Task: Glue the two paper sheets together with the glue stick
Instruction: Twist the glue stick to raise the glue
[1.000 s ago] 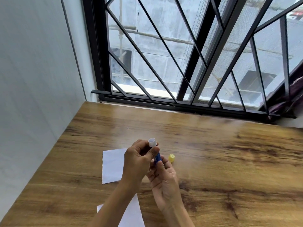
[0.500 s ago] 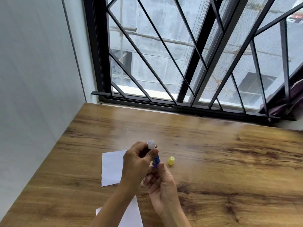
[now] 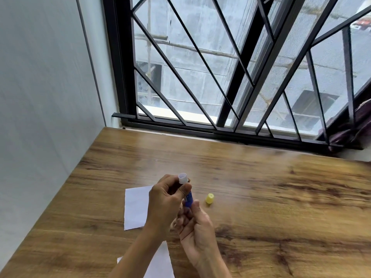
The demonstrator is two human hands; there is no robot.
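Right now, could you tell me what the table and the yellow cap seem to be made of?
Table: wood or wood-look laminate, matte, with brown grain streaks and dark knots. Yellow cap: probably plastic, smooth and evenly coloured, though too small to be sure.

A home: wooden table (image 3: 261,177) beneath a barred window (image 3: 230,67).

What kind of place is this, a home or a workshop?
Probably a room in a home or flat: a wood-grain table set against a barred window beside a plain wall, with another building outside. No workshop tools show.
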